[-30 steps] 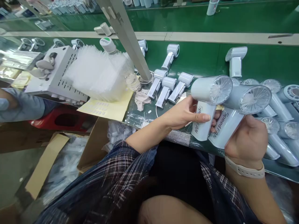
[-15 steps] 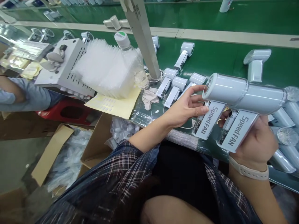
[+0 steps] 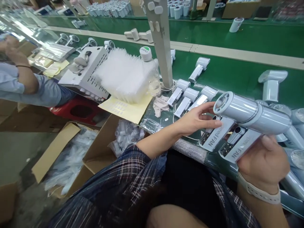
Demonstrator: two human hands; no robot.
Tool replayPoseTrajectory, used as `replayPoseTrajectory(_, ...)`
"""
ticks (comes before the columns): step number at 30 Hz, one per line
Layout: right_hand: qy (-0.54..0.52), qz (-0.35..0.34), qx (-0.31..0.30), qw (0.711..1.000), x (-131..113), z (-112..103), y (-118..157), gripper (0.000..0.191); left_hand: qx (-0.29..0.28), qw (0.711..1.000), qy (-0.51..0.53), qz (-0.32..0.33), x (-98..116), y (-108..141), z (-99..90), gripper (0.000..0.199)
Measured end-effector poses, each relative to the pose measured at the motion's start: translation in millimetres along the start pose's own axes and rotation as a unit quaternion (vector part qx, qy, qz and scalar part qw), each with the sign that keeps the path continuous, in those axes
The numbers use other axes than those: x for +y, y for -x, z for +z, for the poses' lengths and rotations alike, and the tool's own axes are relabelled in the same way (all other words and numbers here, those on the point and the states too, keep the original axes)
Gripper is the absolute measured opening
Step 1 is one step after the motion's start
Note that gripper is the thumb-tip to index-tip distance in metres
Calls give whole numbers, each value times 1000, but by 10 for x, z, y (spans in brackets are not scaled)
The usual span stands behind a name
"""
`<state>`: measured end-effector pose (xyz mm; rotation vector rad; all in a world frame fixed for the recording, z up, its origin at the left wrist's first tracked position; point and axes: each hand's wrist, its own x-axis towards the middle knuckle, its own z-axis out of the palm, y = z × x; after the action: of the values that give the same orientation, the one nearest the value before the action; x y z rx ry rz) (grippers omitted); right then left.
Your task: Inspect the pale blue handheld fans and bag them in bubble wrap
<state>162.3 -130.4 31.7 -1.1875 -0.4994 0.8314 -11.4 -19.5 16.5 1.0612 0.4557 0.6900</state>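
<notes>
My left hand (image 3: 196, 122) grips a light blue handheld fan (image 3: 217, 134) by its handle, the thumb along the side printed with FAN lettering. A second, matching fan (image 3: 247, 147) is held in my right hand (image 3: 264, 161), which wraps it from below and behind. The two round heads sit end to end and touch. Both handles are uncovered on one side, showing a dark circuit board and a cylinder in the right one. Left of my hand, several partly uncovered fans (image 3: 186, 103) lie on the green bench.
A metal post (image 3: 161, 47) rises from the bench (image 3: 237, 53). Beside it stand a bottle (image 3: 154, 74), white foam sheets (image 3: 125, 72) and a white slotted box (image 3: 83, 72). More fans (image 3: 273, 82) are at right. Cartons (image 3: 99, 148) sit below; a co-worker's arm (image 3: 26, 69) is at far left.
Both fans have tilted in my hands, so the left head's round end and the handles' open sides show more. The view has shifted, and more of the far bench appears.
</notes>
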Motion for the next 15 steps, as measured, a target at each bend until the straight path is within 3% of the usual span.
replayPoseTrajectory(3,91,-72,-43,992,-130,-9,109,41,-27,994,-90,53,135,66,36,76)
replayPoseTrajectory(6,151,-157,-100,971,-228,-54,190,80,-50,965,-185,177,205,127,71,54)
replayPoseTrajectory(10,161,-221,-165,948,-237,-119,186,73,-70,913,-245,318,163,148,56,19)
replayPoseTrajectory(12,148,-223,-187,945,-202,-130,175,72,-71,902,-277,323,121,151,27,20)
replayPoseTrajectory(15,102,-187,-166,963,-143,-123,180,82,-67,907,-331,252,76,141,-19,31)
